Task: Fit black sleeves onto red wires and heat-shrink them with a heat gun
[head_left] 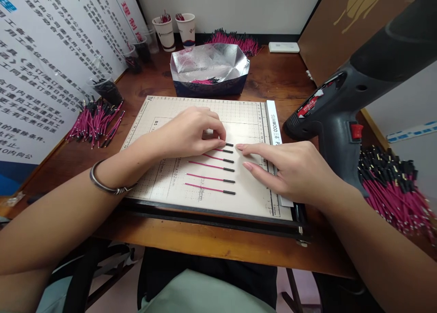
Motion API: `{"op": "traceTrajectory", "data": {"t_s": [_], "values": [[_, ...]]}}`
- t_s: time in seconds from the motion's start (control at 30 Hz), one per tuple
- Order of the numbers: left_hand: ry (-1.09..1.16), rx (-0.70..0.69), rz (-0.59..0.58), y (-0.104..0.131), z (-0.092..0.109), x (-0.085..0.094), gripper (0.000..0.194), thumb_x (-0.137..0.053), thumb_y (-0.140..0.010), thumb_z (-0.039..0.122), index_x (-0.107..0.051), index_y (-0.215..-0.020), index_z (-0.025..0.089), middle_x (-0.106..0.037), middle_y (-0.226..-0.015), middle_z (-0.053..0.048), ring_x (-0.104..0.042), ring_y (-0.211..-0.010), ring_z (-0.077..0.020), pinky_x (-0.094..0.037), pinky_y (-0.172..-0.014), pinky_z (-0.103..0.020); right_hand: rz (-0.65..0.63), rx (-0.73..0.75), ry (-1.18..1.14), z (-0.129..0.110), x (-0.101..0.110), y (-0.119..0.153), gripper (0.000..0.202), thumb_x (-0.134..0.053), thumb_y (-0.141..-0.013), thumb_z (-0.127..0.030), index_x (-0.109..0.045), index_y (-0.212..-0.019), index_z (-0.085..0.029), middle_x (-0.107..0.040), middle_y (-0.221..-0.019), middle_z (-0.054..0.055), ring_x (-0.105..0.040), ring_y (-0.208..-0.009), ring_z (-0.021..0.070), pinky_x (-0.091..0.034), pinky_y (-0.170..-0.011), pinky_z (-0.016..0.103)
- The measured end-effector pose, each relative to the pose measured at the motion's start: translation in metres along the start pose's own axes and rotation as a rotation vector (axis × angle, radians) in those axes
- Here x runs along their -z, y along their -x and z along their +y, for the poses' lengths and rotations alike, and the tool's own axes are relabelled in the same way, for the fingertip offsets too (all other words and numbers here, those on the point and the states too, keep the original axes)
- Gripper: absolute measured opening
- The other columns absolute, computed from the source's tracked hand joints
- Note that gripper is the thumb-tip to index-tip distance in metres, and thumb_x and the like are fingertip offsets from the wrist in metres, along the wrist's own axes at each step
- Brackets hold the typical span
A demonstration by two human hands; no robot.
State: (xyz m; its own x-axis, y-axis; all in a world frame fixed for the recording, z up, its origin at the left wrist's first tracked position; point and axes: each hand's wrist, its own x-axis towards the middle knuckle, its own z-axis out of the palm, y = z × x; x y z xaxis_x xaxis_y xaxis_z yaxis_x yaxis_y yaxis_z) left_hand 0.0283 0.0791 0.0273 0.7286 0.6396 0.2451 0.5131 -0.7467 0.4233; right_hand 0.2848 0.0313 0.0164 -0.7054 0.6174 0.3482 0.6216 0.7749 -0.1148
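Several thin magenta wires with black sleeved ends [211, 178] lie in a row on a cream paper-cutter board [164, 117] printed with a grid. My left hand [198, 130] pinches the farthest wire [230, 144] between thumb and index finger. Only its black end shows; the rest is hidden under the hand. Just right of that black end, my right hand [287, 167] is held over the board. Its index finger and thumb are spread apart with nothing between them, and the index fingertip sits close to the black end without clearly touching it.
A dark heat gun [341, 99] stands to the right, beside a big wire pile [396, 185]. Behind the board is a foil-lined box [210, 85] holding wires. Paper cups [187, 31] and another wire pile [235, 42] stand farther back. More wires [95, 122] lie left.
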Motion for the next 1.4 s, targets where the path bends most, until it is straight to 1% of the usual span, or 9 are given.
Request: {"op": "traceTrajectory", "data": {"t_s": [0.27, 0.37, 0.57, 0.63, 0.73, 0.87, 0.97, 1.1, 1.4], "values": [[-0.042, -0.019, 0.001, 0.0003, -0.0007, -0.0010, 0.016, -0.061, -0.091, 0.026, -0.074, -0.083, 0.019, -0.074, -0.082, -0.004, -0.063, -0.074, -0.0158, -0.045, -0.073, -0.030, 0.047, 0.021, 0.004, -0.0007, 0.0001, -0.0012, 0.030, -0.054, -0.100, -0.036, -0.074, -0.112, -0.018, -0.075, -0.069, -0.002, -0.059, -0.050, 0.0085, -0.041, -0.054, 0.024], [-0.060, -0.010, 0.000, 0.0005, -0.0007, -0.0008, 0.017, -0.061, -0.091, 0.027, -0.074, -0.083, 0.019, -0.074, -0.082, -0.004, -0.063, -0.075, -0.0165, -0.045, -0.074, -0.031, 0.044, 0.026, -0.003, -0.0003, 0.0010, -0.0008, 0.029, -0.055, -0.099, -0.036, -0.073, -0.112, -0.018, -0.078, -0.074, -0.001, -0.061, -0.051, 0.0084, -0.042, -0.054, 0.024], [-0.065, -0.005, -0.010, 0.0008, 0.0005, 0.0000, 0.018, -0.060, -0.091, 0.030, -0.073, -0.083, 0.020, -0.073, -0.082, -0.004, -0.063, -0.075, -0.0170, -0.044, -0.074, -0.031, 0.031, 0.007, -0.007, -0.0007, 0.0013, 0.0001, 0.029, -0.054, -0.100, -0.038, -0.074, -0.110, -0.020, -0.079, -0.075, -0.002, -0.055, -0.044, 0.0070, -0.042, -0.052, 0.024], [-0.073, -0.013, 0.007, 0.0012, 0.0014, 0.0014, 0.018, -0.059, -0.092, 0.031, -0.072, -0.085, 0.020, -0.073, -0.085, -0.005, -0.063, -0.078, -0.0179, -0.045, -0.076, -0.032, 0.029, 0.017, -0.029, -0.0004, 0.0013, 0.0001, 0.029, -0.054, -0.100, -0.038, -0.074, -0.110, -0.020, -0.080, -0.079, -0.002, -0.057, -0.045, 0.0069, -0.044, -0.053, 0.024], [-0.068, -0.051, 0.021, 0.0018, 0.0031, 0.0043, 0.016, -0.059, -0.091, 0.030, -0.071, -0.085, 0.020, -0.073, -0.090, -0.006, -0.062, -0.081, -0.0187, -0.044, -0.080, -0.034, 0.026, 0.052, -0.053, 0.0009, 0.0015, 0.0003, 0.029, -0.054, -0.101, -0.037, -0.074, -0.110, -0.019, -0.082, -0.085, -0.001, -0.066, -0.053, 0.0084, -0.047, -0.055, 0.023], [-0.046, -0.107, -0.011, 0.0019, 0.0049, 0.0061, 0.015, -0.060, -0.089, 0.025, -0.071, -0.080, 0.021, -0.073, -0.081, -0.004, -0.057, -0.076, -0.0186, -0.043, -0.077, -0.034, 0.008, 0.093, -0.051, 0.0029, 0.0016, 0.0009, 0.032, -0.051, -0.102, -0.040, -0.073, -0.108, -0.019, -0.082, -0.085, 0.000, -0.075, -0.067, 0.0122, -0.050, -0.058, 0.024], [-0.052, -0.108, -0.042, 0.0016, 0.0053, 0.0055, 0.016, -0.059, -0.088, 0.025, -0.073, -0.080, 0.022, -0.075, -0.079, -0.003, -0.054, -0.072, -0.0181, -0.042, -0.074, -0.035, -0.011, 0.103, -0.037, 0.0033, 0.0017, 0.0011, 0.034, -0.048, -0.103, -0.043, -0.073, -0.107, -0.020, -0.081, -0.084, 0.000, -0.075, -0.067, 0.0123, -0.049, -0.057, 0.024], [-0.077, -0.102, -0.067, 0.0016, 0.0057, 0.0048, 0.017, -0.060, -0.088, 0.027, -0.074, -0.080, 0.022, -0.076, -0.081, -0.003, -0.052, -0.072, -0.0180, -0.041, -0.073, -0.035, 0.020, 0.133, -0.024, 0.0033, 0.0017, 0.0009, 0.033, -0.049, -0.103, -0.043, -0.072, -0.106, -0.019, -0.081, -0.084, -0.001, -0.074, -0.065, 0.0116, -0.046, -0.055, 0.025], [-0.087, -0.137, -0.055, 0.0019, 0.0041, 0.0026, 0.020, -0.059, -0.091, 0.028, -0.074, -0.080, 0.020, -0.075, -0.076, -0.001, -0.050, -0.069, -0.0163, -0.039, -0.071, -0.034, 0.077, 0.165, 0.011, 0.0032, 0.0010, 0.0009, 0.029, -0.052, -0.102, -0.040, -0.071, -0.105, -0.018, -0.080, -0.079, -0.003, -0.071, -0.060, 0.0088, -0.043, -0.054, 0.024]]}}
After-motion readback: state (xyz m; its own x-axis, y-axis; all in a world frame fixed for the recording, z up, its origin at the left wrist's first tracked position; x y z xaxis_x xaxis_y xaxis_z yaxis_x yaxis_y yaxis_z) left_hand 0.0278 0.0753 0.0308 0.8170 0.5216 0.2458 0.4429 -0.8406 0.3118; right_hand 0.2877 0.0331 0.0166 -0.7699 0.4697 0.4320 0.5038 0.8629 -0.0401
